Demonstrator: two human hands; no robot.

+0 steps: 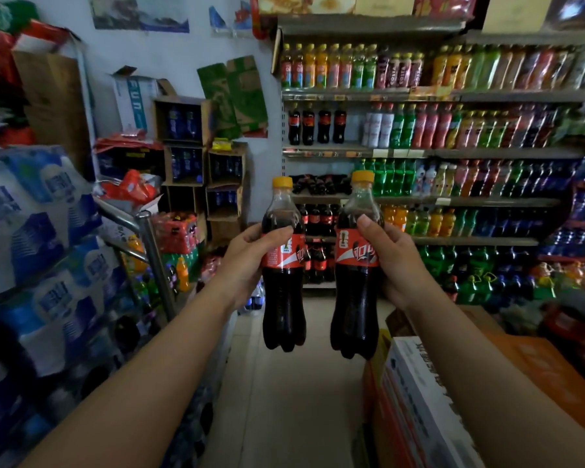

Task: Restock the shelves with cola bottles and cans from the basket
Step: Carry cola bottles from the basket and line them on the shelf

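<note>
I hold two upright cola bottles in front of me, each with a yellow cap and a red label. My left hand (247, 261) grips the left cola bottle (283, 298) around its label. My right hand (390, 261) grips the right cola bottle (355, 305) the same way. Ahead stands the drinks shelf (419, 152); a row of cola bottles (316, 125) stands at the left of its second level, with more cola on the lower levels behind my bottles. The basket is not in view.
Stacked packs of bottled water (41, 238) fill the left side, behind a metal rail (152, 251). Open cardboard cases of blue bottles (186, 143) stand against the back wall. Cartons (429, 400) sit at the lower right. A narrow strip of floor (294, 400) leads to the shelf.
</note>
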